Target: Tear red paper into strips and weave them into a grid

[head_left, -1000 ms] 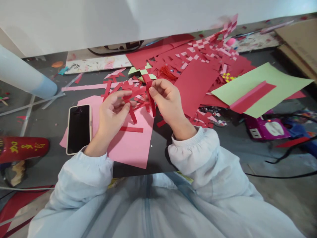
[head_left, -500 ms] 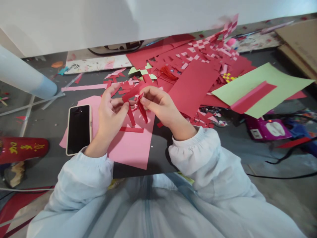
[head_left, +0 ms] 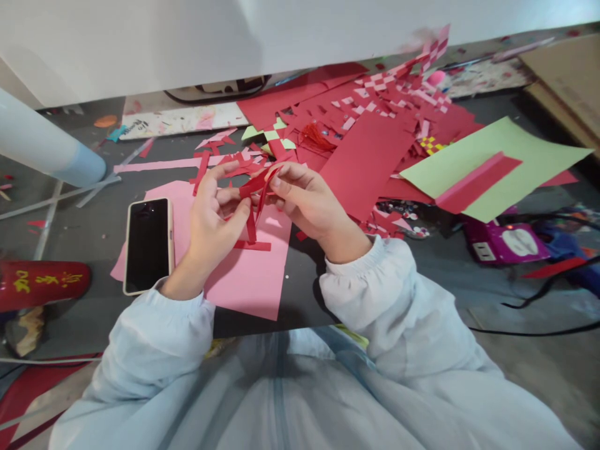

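Between thumb and fingers, my left hand (head_left: 218, 209) pinches red paper strips (head_left: 252, 220), some of which hang downward. My right hand (head_left: 304, 200) grips the upper end of the same strips, close to the left fingertips. Folds and overlaps in the strips are partly hidden behind the fingers. Below the hands lies a pink paper sheet (head_left: 248, 290), with a short loose red strip (head_left: 260, 247) resting on it. A phone with a pale case (head_left: 147, 247) sits left of my left hand, on the pink sheet's edge.
Red paper sheets (head_left: 365, 162) and scraps pile up behind my hands. At right are a green sheet (head_left: 529, 156) with a red folded piece on it and a purple box (head_left: 520, 244). A white cylinder (head_left: 56, 140) and a red can-like object (head_left: 47, 281) stand at left.
My right hand has turned slightly and brought its strip end up and left, nearer my left fingers. The hanging strips have shifted and now lie closer together.
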The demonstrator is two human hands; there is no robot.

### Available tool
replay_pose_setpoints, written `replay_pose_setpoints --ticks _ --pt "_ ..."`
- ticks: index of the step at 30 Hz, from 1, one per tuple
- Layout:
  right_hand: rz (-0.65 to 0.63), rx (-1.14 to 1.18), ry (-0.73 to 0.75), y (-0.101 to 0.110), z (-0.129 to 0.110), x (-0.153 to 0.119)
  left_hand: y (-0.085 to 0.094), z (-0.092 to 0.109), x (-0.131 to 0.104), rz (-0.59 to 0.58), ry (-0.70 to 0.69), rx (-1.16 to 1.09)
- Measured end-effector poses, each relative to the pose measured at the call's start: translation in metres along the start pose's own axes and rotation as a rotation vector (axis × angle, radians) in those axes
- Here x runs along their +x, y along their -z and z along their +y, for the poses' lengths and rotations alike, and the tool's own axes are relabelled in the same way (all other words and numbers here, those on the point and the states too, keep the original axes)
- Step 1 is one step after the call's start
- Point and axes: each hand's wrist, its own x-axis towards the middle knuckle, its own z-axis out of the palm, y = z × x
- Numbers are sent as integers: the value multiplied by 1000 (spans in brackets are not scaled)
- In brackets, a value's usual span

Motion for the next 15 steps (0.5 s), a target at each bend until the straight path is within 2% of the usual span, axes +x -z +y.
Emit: replay_pose_setpoints --ticks 5,9,15 --pt "101 -22 90 0 2 3 0 -1 1 -19 2 -12" --pt "120 -25 85 1 2 3 -1 -1 2 -38 11 2" --pt "108 -66 79 0 0 2 2 6 3 41 77 74"
